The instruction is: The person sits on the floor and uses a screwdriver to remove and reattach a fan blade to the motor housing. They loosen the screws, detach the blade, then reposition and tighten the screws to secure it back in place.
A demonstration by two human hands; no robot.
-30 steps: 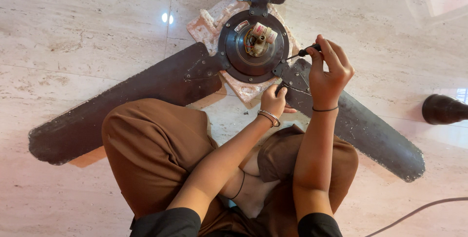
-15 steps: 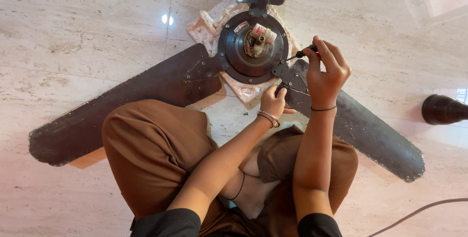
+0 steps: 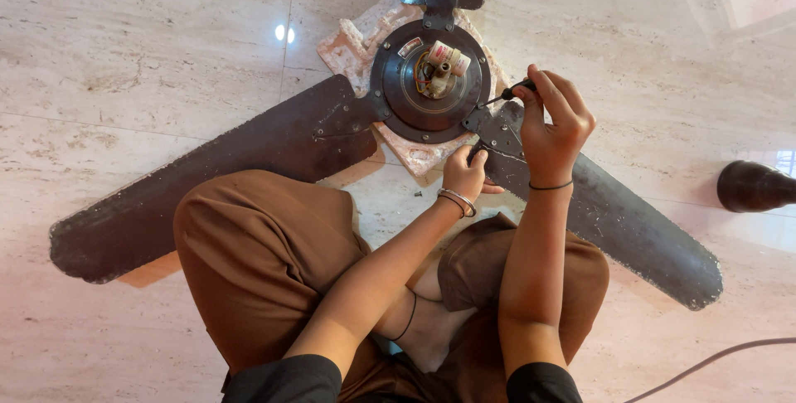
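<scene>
Right hand (image 3: 554, 121) is gripping our screwdriver (image 3: 507, 94), its tip meeting the blade (image 3: 630, 229) bracket beside the motor (image 3: 429, 80); left hand (image 3: 464, 172), curled closed, is steadying that blade. We're keeping the driver square, pressing firmly.

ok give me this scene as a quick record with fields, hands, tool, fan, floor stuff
setting: person sitting cross-legged on a pale marble floor
main object: dark ceiling fan lying on the floor, three blades
fan hub: round dark motor housing, wiring and a small pale part exposed at centre
right hand: holds a screwdriver, tip at the blade bracket beside the hub
left hand: grip on a small dark thing at the root of the right-side blade
under fan: pale foam block
nearby: dark rounded object at right edge, cable at lower right
</scene>
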